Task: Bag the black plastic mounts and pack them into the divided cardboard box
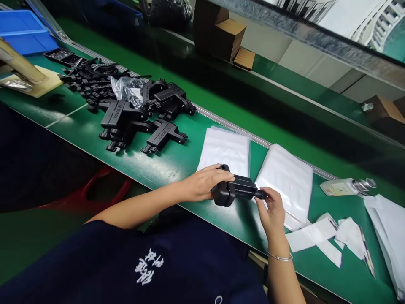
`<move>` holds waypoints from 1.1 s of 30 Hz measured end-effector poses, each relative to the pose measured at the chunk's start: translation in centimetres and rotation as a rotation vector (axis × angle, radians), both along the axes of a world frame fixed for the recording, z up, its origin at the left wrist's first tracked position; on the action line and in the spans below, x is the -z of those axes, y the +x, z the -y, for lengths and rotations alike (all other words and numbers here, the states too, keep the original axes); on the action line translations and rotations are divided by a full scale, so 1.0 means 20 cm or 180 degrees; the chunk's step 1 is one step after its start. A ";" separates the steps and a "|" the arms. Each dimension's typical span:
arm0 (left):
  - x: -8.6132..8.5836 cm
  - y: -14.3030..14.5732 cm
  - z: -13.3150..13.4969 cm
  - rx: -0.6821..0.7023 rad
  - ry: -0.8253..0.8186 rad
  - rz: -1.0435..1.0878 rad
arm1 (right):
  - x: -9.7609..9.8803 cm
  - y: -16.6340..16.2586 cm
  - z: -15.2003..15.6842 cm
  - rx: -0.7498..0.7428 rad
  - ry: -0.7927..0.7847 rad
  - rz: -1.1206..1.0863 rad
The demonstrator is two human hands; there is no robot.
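Note:
Over the front edge of the green workbench [177,169], a black plastic tool part [243,186] is held level between my two hands. My left hand [202,182] is closed round its bulky left end, thumb and palm partly hidden behind it. At the narrow right end, my right hand [271,207] pinches the tip between thumb and fingers. Behind the held part lie two stacks of clear plastic bags, a left stack [225,147] and a right stack [286,177]. Similar black parts marked BOSCH [163,134] are heaped to the left.
Further left are a pile of small black pieces [91,80], a crumpled clear bag [128,89] and a blue bin [25,31]. On the right are paper strips [313,236], a clear bottle [338,187] and white sheets [387,236]. A red stool [90,190] stands below the bench.

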State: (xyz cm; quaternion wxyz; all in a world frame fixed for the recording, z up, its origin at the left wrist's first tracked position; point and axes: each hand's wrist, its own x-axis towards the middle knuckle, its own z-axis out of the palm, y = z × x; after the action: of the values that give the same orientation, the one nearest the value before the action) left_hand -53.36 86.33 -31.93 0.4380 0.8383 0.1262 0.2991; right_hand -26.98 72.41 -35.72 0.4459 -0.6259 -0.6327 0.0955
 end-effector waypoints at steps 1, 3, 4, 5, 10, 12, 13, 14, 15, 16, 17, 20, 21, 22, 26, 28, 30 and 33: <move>0.00 0.00 0.00 0.0031 0.0170 -0.0010 | 0.01 -0.01 0.00 0.0036 0.0045 0.0035; -0.01 0.00 0.01 0.0046 0.0318 -0.0090 | 0.02 -0.02 -0.01 0.0076 0.0120 0.0136; -0.01 -0.01 0.01 0.0037 0.0307 -0.0125 | 0.01 -0.03 -0.01 0.0081 0.0163 0.0206; -0.01 -0.01 0.01 0.0016 0.0239 -0.0148 | -0.01 -0.03 -0.01 0.0076 0.0225 0.0312; -0.02 -0.01 0.01 -0.0474 -0.1181 -0.0174 | -0.16 -0.05 0.03 -0.0321 0.0626 0.1342; -0.01 -0.01 0.00 -0.0581 -0.1925 -0.0094 | -0.21 -0.07 0.05 -0.0661 0.0652 0.1641; -0.01 0.00 0.01 -0.0584 -0.2140 -0.0032 | -0.23 -0.08 0.06 -0.0782 0.0620 0.1643; -0.01 0.00 0.01 -0.0596 -0.2214 0.0017 | -0.24 -0.10 0.07 -0.0830 0.0538 0.1507; -0.01 -0.01 0.02 -0.0644 -0.2149 0.0028 | -0.24 -0.11 0.07 -0.0778 0.0394 0.1219; -0.01 -0.02 0.03 -0.0713 -0.1975 0.0001 | -0.24 -0.13 0.07 -0.0637 0.0187 0.0777; -0.01 -0.03 0.04 -0.0777 -0.1726 -0.0043 | -0.23 -0.15 0.06 -0.0457 -0.0093 0.0201; -0.04 -0.06 0.05 -0.0633 -0.0876 -0.0202 | -0.21 -0.19 0.02 -0.0139 -0.1195 -0.1836; -0.04 -0.07 0.06 -0.0503 -0.0658 -0.0234 | -0.20 -0.19 0.00 -0.0187 -0.1554 -0.2420; -0.05 -0.08 0.06 -0.0405 -0.0516 -0.0264 | -0.20 -0.19 -0.01 -0.0278 -0.1852 -0.2865; -0.02 -0.05 0.06 -0.0896 -0.0962 -0.0283 | -0.18 -0.17 -0.01 -0.0382 -0.1918 -0.3217; 0.01 -0.01 0.05 -0.1304 -0.1569 -0.0040 | -0.16 -0.17 0.00 -0.0152 -0.1395 -0.2739; 0.04 0.03 0.04 -0.1433 -0.2126 0.0269 | -0.14 -0.18 0.01 0.0123 -0.0882 -0.2032; 0.06 0.08 0.04 -0.1298 -0.2617 0.0480 | -0.09 -0.20 0.01 0.0259 -0.0470 -0.1517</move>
State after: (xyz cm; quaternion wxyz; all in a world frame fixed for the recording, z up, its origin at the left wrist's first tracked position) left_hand -51.69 85.61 -33.13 0.6742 0.5291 0.3644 0.3644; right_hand -31.04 72.28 -33.87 0.5389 -0.6416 -0.4753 0.2683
